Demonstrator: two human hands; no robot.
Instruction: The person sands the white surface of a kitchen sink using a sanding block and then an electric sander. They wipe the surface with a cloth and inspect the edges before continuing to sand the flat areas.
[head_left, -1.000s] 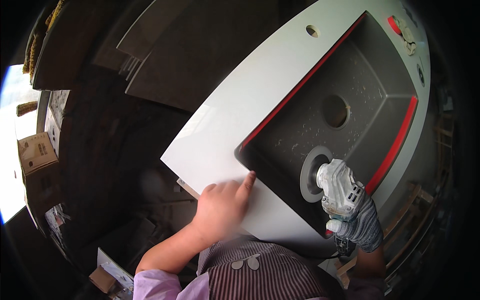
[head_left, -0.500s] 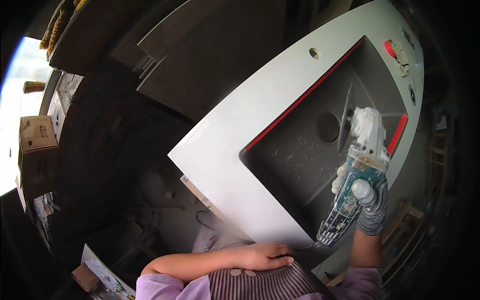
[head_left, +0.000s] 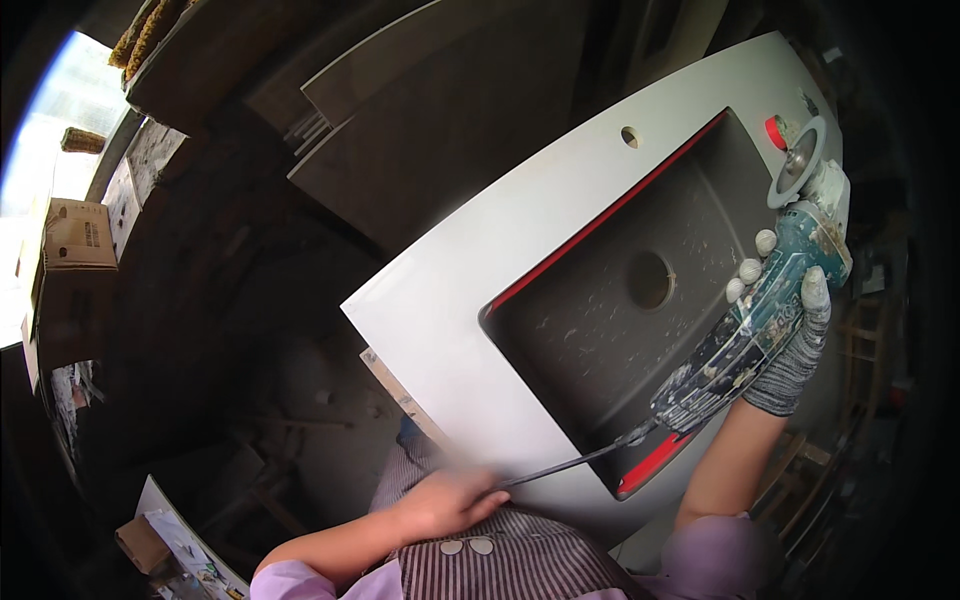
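In my right hand [head_left: 795, 350], which wears a grey knit glove with pale fingertips, is a dusty teal angle grinder [head_left: 780, 275]. Its round disc [head_left: 812, 165] is tilted up over the far right of a white countertop [head_left: 450, 300]. Below the grinder's body lies a dark grey sink basin [head_left: 600, 310] with a round drain hole [head_left: 651, 281] and red strips along parts of its edge. My bare left hand [head_left: 450, 498], slightly blurred, is closed round the grinder's black cord [head_left: 570, 463] at the countertop's near edge, in front of my striped apron [head_left: 500, 550].
A red tape roll [head_left: 775, 132] rests on the countertop's far right, partly beside the disc. The countertop has a small round hole [head_left: 630, 137] behind the basin. Cardboard boxes [head_left: 80, 235] stand at the left; wooden frames [head_left: 865, 340] are at the right.
My right hand has carried the grinder right and away from the basin, and its disc has turned up. My left hand has moved left off my apron's front and taken hold of the cord.
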